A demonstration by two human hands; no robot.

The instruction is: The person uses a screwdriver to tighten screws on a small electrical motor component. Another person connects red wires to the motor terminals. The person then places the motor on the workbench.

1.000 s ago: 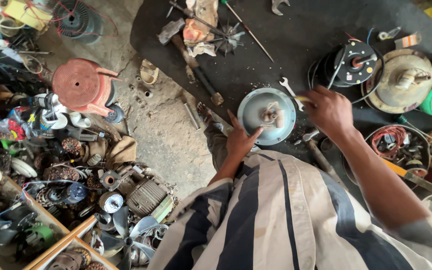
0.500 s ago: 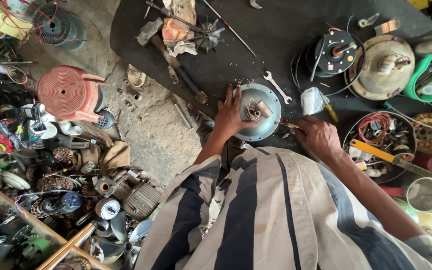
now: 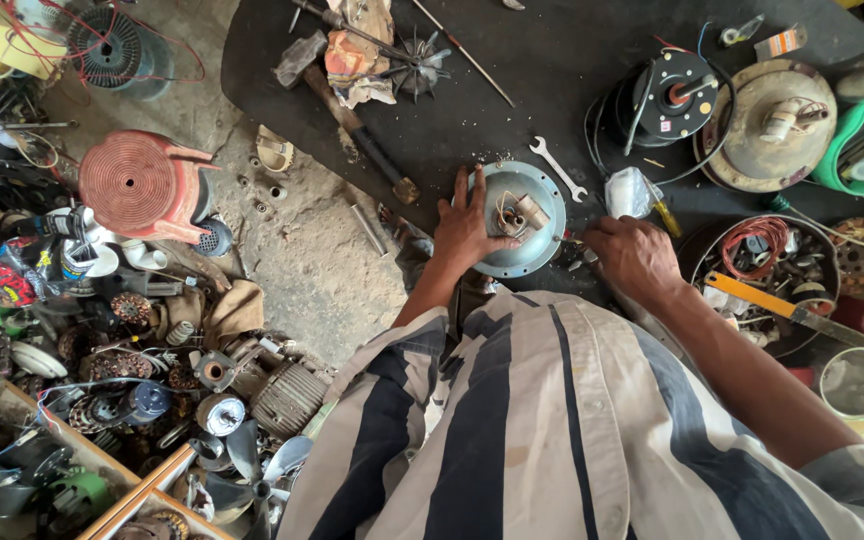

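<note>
A round grey metal motor cover [image 3: 537, 235] with a small capacitor and wires in its middle lies on the black mat [image 3: 552, 80] in front of me. My left hand [image 3: 469, 228] rests flat on its left rim, fingers spread. My right hand [image 3: 635, 258] is down on the mat just right of the cover, fingers curled over small parts; what it grips is hidden. A silver open-end wrench [image 3: 557, 167] lies just above the cover. A crumpled clear plastic bag [image 3: 630, 192] sits beside my right hand.
A hammer [image 3: 352, 120] and rag lie at the mat's upper left. Fan motors [image 3: 777, 125], a black rotor [image 3: 674, 95] and a bowl of wires [image 3: 762, 255] crowd the right. A red plastic stool [image 3: 147, 185] and heaps of motor scrap [image 3: 102, 380] fill the left floor.
My left hand has settled flat on the cover's left rim. My right hand has drawn slightly left toward the cover. The view has shifted a little.
</note>
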